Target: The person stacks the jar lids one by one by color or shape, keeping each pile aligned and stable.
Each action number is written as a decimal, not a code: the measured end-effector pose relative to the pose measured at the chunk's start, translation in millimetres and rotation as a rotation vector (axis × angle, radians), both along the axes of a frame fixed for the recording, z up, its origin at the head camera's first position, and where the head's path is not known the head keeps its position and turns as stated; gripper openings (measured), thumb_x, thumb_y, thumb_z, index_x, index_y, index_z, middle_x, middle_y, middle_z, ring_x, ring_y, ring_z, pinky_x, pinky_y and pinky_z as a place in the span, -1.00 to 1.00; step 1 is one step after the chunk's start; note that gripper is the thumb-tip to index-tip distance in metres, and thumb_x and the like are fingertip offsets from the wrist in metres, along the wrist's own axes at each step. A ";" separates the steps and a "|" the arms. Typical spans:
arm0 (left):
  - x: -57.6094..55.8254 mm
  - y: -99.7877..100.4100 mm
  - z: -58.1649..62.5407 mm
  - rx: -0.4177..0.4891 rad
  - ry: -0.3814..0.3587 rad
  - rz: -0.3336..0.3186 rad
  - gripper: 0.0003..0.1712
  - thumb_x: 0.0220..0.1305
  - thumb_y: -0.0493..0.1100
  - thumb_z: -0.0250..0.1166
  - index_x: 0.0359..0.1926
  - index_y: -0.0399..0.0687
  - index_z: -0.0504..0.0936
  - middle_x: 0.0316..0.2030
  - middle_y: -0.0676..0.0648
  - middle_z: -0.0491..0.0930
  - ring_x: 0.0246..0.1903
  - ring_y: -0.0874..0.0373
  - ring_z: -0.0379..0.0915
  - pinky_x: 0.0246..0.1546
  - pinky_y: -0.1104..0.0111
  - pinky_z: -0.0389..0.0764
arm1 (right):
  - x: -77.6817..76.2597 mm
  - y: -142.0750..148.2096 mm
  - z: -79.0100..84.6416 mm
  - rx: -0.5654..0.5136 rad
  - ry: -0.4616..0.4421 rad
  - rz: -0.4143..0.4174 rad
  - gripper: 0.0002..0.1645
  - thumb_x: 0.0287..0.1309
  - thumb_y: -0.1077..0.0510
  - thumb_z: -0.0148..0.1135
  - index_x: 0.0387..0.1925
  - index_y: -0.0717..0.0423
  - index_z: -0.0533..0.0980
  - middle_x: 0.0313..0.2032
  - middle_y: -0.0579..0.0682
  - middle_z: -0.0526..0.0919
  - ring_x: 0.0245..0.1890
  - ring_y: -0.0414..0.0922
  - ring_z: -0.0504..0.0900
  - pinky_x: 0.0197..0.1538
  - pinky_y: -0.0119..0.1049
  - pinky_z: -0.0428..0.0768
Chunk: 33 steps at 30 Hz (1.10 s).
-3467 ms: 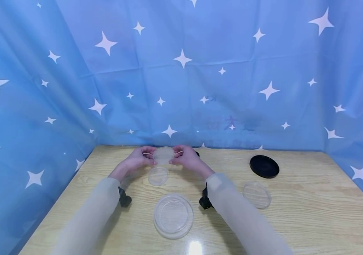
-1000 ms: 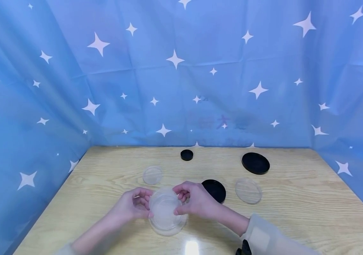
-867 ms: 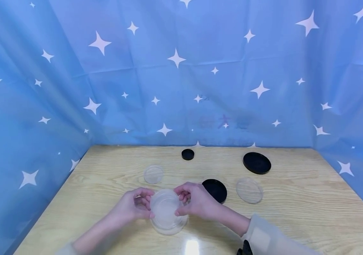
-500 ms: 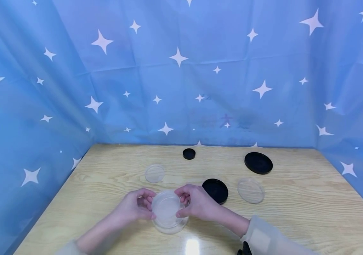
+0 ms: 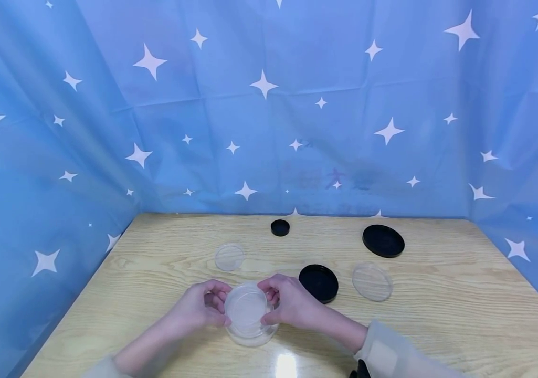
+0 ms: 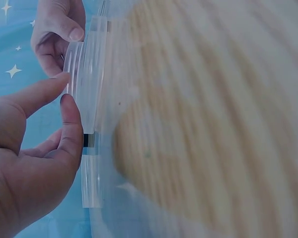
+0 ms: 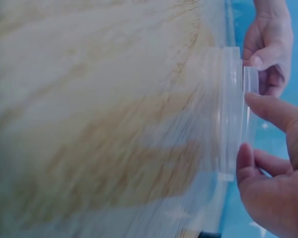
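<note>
In the head view, a clear round plastic dish (image 5: pixel 246 308) is pinched at its left side by the fingers and thumb of my left hand (image 5: pixel 199 308). Opposite, the fingertips of my right hand (image 5: pixel 291 303) hold its right side. Beneath lies a larger clear round dish (image 5: pixel 253 341), whose rim shows past the smaller one at the front and right. Both wrist views catch the stack edge-on: the smaller dish (image 6: pixel 75 67) sits flat against the wider one (image 7: pixel 232 114), with fingertips at its rim.
A black round dish (image 5: pixel 318 284) lies just behind my right hand. Farther back are a small black round dish (image 5: pixel 280 228) and a large black one (image 5: pixel 383 241). Clear discs lie on the wooden table (image 5: pixel 439 304): a small disc (image 5: pixel 230 257) behind the stack, a larger disc (image 5: pixel 372 282) at right.
Both hands have brought the smaller clear dish from the table's far side nearer, onto the larger clear dish. Over the last half second the hands have hardly moved.
</note>
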<state>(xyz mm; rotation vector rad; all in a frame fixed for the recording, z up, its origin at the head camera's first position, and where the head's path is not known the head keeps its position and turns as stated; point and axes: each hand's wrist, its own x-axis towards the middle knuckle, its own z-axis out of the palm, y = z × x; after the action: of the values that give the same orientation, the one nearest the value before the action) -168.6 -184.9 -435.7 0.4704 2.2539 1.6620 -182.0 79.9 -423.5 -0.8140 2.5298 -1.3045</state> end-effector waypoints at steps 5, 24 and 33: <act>0.3 0.7 0.6 0.004 -0.004 -0.003 -0.24 -0.10 -0.46 0.55 0.18 -0.52 0.46 -0.12 -0.19 0.57 -0.20 0.00 0.56 -0.24 0.40 0.68 | -0.1 0.0 -1.5 0.004 0.014 0.003 -0.28 -0.27 0.33 0.68 0.04 0.37 0.60 -0.28 -0.05 0.57 -0.31 -0.22 0.52 -0.21 -0.39 0.58; 2.6 2.3 5.7 -0.023 -0.017 0.028 -0.24 -0.08 -0.40 0.56 0.19 -0.46 0.46 -0.08 -0.24 0.51 -0.19 0.00 0.56 -0.25 0.39 0.67 | 1.7 5.7 6.3 -0.029 -0.021 -0.038 -0.28 -0.22 0.33 0.63 0.10 0.34 0.59 -0.11 0.01 0.59 -0.22 -0.11 0.57 -0.15 -0.36 0.61; -1.9 7.6 9.6 0.005 0.036 0.027 -0.28 -0.07 -0.43 0.55 0.17 -0.46 0.49 -0.11 -0.22 0.48 -0.22 0.04 0.53 -0.29 0.42 0.65 | 3.4 14.8 11.7 -0.065 -0.022 -0.033 -0.24 -0.12 0.31 0.62 0.19 0.33 0.54 -0.05 0.08 0.59 -0.18 -0.07 0.58 -0.12 -0.30 0.65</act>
<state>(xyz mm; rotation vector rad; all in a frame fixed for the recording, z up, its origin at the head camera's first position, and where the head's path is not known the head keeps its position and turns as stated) -170.5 -177.3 -426.1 0.4775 2.2919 1.6856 -178.6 94.6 -411.8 -0.7696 2.5054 -1.4052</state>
